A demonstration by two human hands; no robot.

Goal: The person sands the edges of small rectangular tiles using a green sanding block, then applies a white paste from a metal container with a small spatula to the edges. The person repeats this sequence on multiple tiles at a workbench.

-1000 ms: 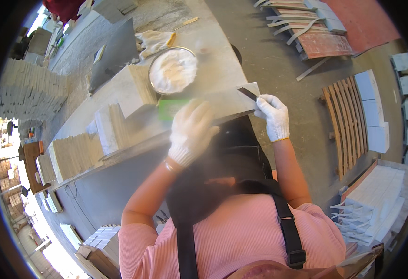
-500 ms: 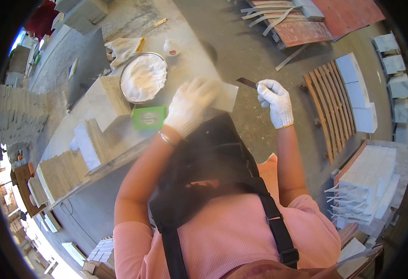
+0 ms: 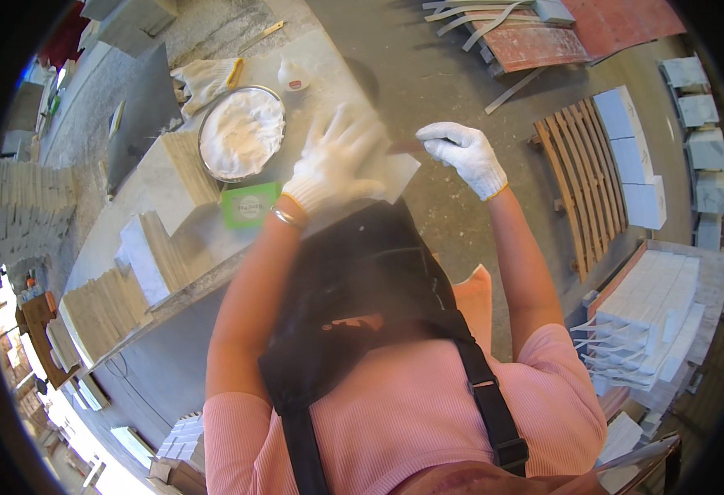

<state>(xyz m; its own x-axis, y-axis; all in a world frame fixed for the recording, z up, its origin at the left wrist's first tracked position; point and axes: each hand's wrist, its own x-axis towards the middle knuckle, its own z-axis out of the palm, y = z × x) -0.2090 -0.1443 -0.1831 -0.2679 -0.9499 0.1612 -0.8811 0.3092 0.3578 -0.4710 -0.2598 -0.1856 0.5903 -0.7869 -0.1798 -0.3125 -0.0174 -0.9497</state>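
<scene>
My left hand (image 3: 335,161), in a white knit glove, lies with fingers spread over a pale stone tile (image 3: 403,175) at the table's right edge. Motion slightly smears its fingers. Pinched in my gloved right hand (image 3: 466,158) is a thin dark blade (image 3: 406,147), pointing left. Its tip reaches the tile's right side; whether it touches cannot be made out. Left of my left hand stands a round metal bowl (image 3: 228,179) full of white paste (image 3: 242,134). A green box (image 3: 249,205) sits just below the bowl.
Behind the bowl are a white bottle (image 3: 292,76), a loose glove (image 3: 201,82) and a yellow-handled tool (image 3: 261,37). Stacked tiles (image 3: 164,252) line the table's left part. A wooden pallet (image 3: 580,186) and strapped white blocks (image 3: 646,309) stand on the floor at right.
My right hand has moved left, bringing the blade to the tile's side. The fingers of my left hand have spread apart. The view has shifted slightly.
</scene>
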